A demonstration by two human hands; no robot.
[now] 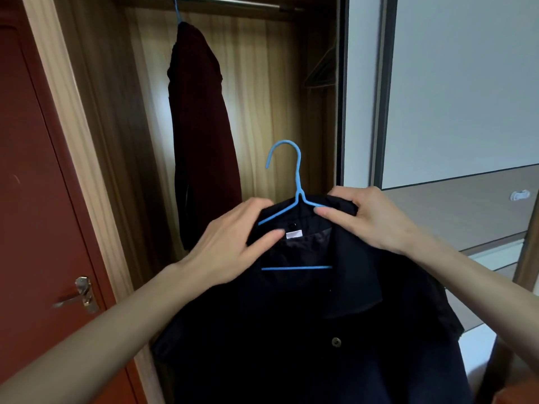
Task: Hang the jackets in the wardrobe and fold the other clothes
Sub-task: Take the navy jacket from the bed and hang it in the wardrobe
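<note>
You hold the dark navy jacket point(306, 330) in front of the open wardrobe point(262, 83). Your left hand point(230, 243) and right hand point(370, 217) each pinch the collar, one at each shoulder, with the fingers grasping the cloth. A blue hanger point(297, 182) sits inside the jacket, its hook free below the rail point(233, 2). A maroon jacket point(201, 126) hangs on the rail at the left.

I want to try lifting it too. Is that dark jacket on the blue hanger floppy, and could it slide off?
Probably floppy: the dark jacket sags in soft folds below the blue hanger. It might slip, since the hanger is thin and smooth-looking; the left hand and right hand both grip its collar. It likely has some weight, being lined and large.
</note>
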